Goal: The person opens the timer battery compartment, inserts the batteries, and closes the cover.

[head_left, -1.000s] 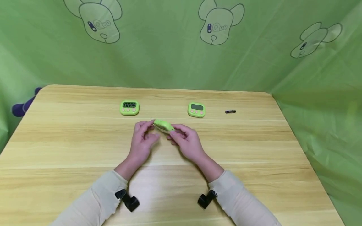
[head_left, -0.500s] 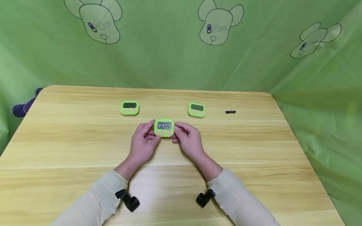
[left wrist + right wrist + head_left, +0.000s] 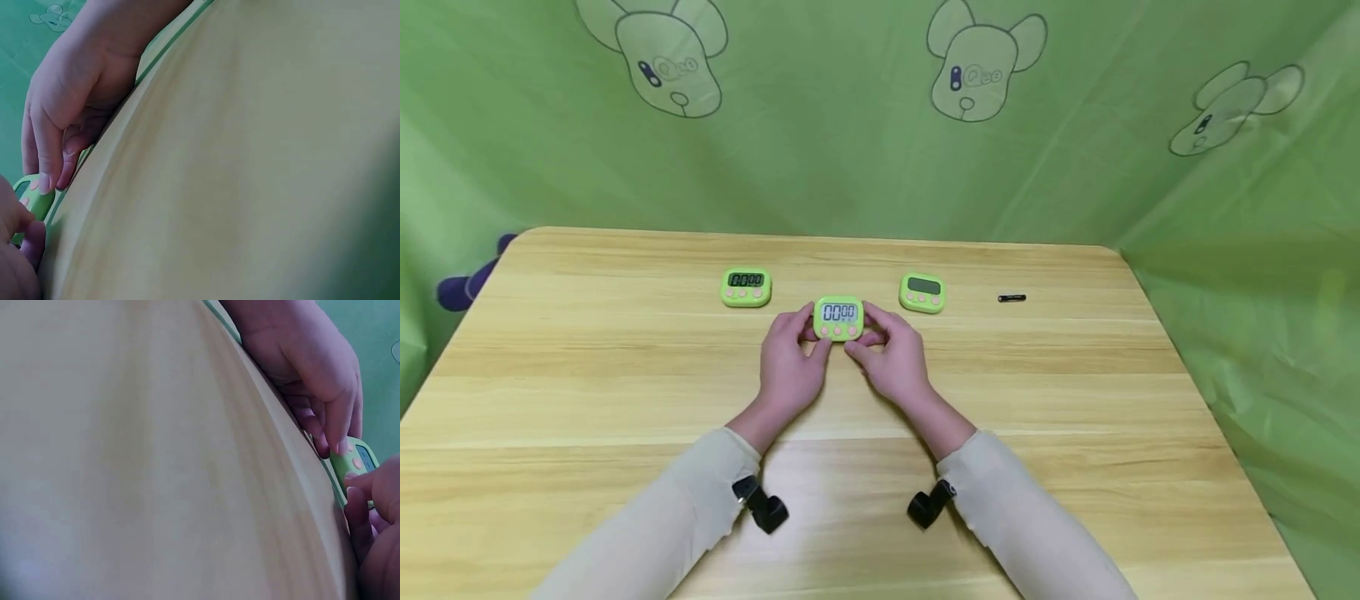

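Observation:
A green digital timer (image 3: 838,319) with pink buttons faces up toward the head camera, its lit display reading 00:00. My left hand (image 3: 792,362) pinches its left side, thumb at the lower edge and fingers along the side. On the opposite side my right hand (image 3: 895,354) grips it the same way, thumb near the bottom right corner. Both wrist views catch the timer (image 3: 39,201) at the edge of the frame between the two hands, thumbs on its front edge. Its back is hidden.
Behind the hands lie two more green timers: the left timer (image 3: 746,287) shows 00:00, the right timer (image 3: 922,293) has a blank display. Farther right is a small black battery (image 3: 1012,298). The wooden table (image 3: 1075,375) ends at a green curtain (image 3: 850,167).
The held timer has turned from edge-on to face-up, its display now showing, then moved slightly away from the body. The right thumb has shifted from its side to its lower edge.

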### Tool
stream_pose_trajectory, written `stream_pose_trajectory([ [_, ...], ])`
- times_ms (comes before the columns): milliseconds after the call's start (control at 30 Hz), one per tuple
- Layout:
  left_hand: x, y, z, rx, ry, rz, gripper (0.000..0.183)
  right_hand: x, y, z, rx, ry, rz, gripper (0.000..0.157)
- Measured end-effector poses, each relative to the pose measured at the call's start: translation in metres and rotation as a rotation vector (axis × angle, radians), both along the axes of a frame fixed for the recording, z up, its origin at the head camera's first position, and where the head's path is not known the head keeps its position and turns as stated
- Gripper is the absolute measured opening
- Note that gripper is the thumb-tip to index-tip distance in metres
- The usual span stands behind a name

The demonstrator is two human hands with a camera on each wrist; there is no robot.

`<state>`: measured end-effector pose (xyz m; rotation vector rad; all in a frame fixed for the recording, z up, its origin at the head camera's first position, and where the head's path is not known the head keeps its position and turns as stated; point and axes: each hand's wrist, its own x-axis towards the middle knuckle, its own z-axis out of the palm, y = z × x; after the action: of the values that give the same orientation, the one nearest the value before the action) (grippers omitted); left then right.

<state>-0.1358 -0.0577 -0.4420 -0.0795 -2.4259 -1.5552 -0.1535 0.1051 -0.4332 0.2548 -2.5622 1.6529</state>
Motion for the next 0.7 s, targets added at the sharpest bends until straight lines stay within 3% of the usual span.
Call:
stream_pose_trajectory([
  [300,-0.026,0.003,0.002,-0.178,-0.017,0.004,0.051,-0.024,-0.003,-0.001,0.107,0.057,-0.066,0.061],
  [467,-0.037,-0.001,0.002,-0.19,-0.026,-0.004,0.05,-0.035,-0.006,-0.001,0.199,0.054,-0.062,0.061],
  [700,-0.049,-0.005,0.002,-0.185,-0.096,-0.031,0.054,-0.047,-0.006,0.001,0.325,0.012,-0.034,0.06],
])
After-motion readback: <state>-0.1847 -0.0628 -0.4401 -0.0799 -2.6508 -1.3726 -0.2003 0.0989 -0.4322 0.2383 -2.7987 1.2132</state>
